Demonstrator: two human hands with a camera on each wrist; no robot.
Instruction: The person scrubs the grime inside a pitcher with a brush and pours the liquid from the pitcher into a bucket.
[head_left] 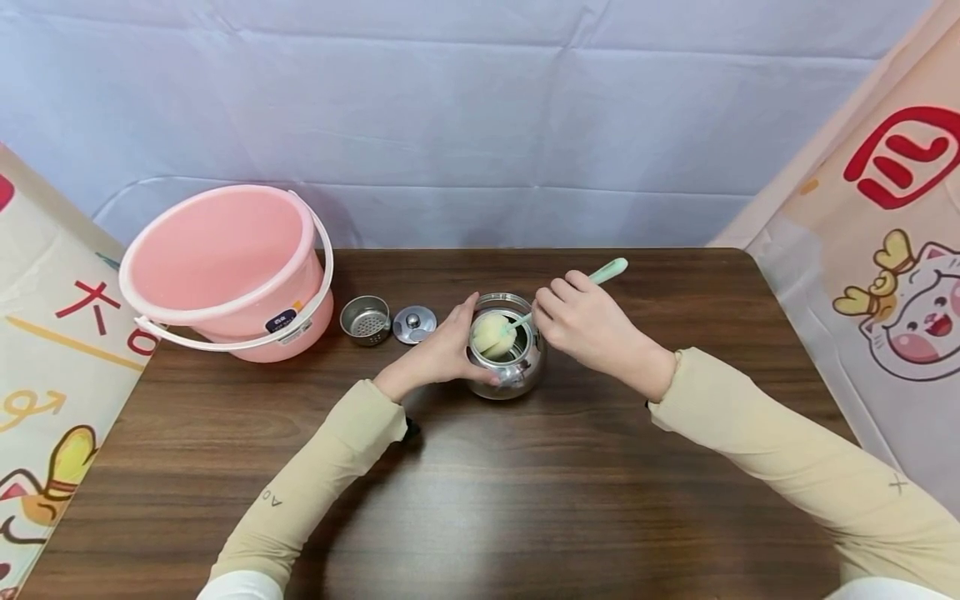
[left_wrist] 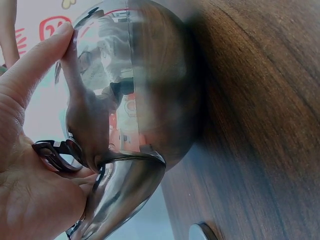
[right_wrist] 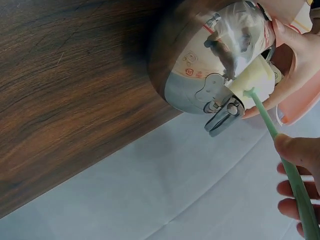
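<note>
A shiny steel teapot (head_left: 517,379) stands without its lid on the table, with its spout (left_wrist: 132,187) near the palm in the left wrist view. My left hand (head_left: 442,350) grips the pot around its side, thumb toward the near side and fingers at the far side. A sponge brush has its pale yellow head (head_left: 491,333) at the pot's mouth, where the head sits partly inside. My right hand (head_left: 588,329) holds the brush by its light green handle (right_wrist: 270,125); the handle's end sticks out past the fingers. The inside of the pot is mostly hidden.
Left of the pot lie a steel lid (head_left: 415,325) with a knob and a perforated steel strainer cup (head_left: 366,322). Further left stands a pink bucket (head_left: 255,346) with a white handle. The dark wooden table (head_left: 525,500) ends at a pale cloth backdrop (head_left: 450,125).
</note>
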